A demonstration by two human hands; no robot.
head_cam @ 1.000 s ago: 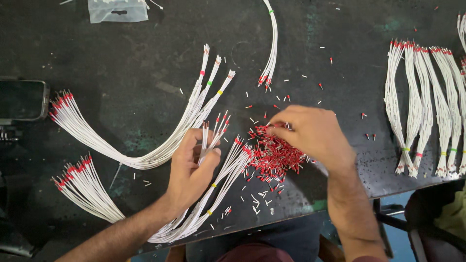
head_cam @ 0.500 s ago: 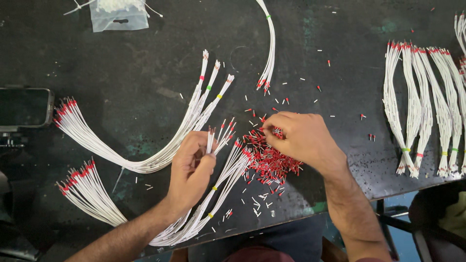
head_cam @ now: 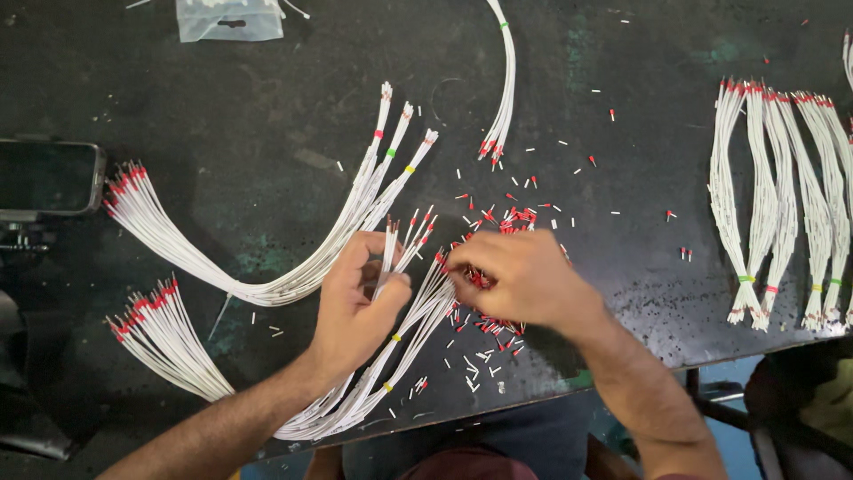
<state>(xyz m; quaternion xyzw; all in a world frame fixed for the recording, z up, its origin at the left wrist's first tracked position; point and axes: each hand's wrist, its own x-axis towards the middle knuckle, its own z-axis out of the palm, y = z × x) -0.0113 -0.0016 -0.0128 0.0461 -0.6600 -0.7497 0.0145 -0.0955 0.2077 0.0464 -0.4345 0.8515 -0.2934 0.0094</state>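
Clear plastic bag (head_cam: 229, 18) at table's (head_cam: 622, 53) far edge, hands (head_cam: 355, 307) sorting white wires (head_cam: 395, 258)

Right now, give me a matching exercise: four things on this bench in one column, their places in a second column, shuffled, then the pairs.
1. clear plastic bag
2. dark phone
3. banded wire bundles
4. loose red ferrules

A. far right of the table
B. left edge
C. top edge
D. around the right hand

Pairs: 1-C, 2-B, 3-A, 4-D. The left hand pinches a few white wires.
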